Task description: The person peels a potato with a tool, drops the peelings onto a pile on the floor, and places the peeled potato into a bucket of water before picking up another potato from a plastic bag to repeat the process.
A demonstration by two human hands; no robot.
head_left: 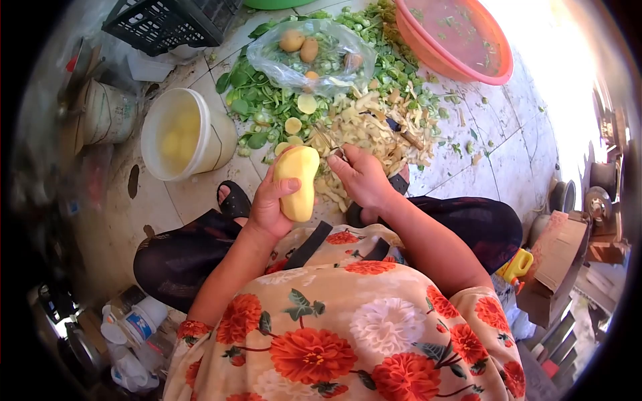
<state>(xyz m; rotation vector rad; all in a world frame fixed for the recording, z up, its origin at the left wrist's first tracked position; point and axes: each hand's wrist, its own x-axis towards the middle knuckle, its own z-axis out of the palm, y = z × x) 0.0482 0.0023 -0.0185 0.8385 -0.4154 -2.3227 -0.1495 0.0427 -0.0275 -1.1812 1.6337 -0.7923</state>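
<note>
A long peeled potato (299, 184) is held upright in my left hand (271, 200), its thumb across the pale yellow surface. To its right, my right hand (363, 175) is closed around a small tool, perhaps a knife or peeler (329, 139), whose thin end points toward the potato's top. Beyond both hands lies a heap of potato peelings (374, 123) with green leaves and trimmings (257, 100) beside it. Round potato slices (307, 103) rest near the heap. A clear plastic bag (267, 63) holding a few unpeeled potatoes (291, 41) sits on the greens.
A white bucket (224, 137) with peeled potatoes in liquid stands at the left. At the upper right is a pink basin (498, 77) of cloudy water. A black crate (160, 27) is at the upper left; a cardboard box (552, 257) and yellow bottle (516, 266) are at the right.
</note>
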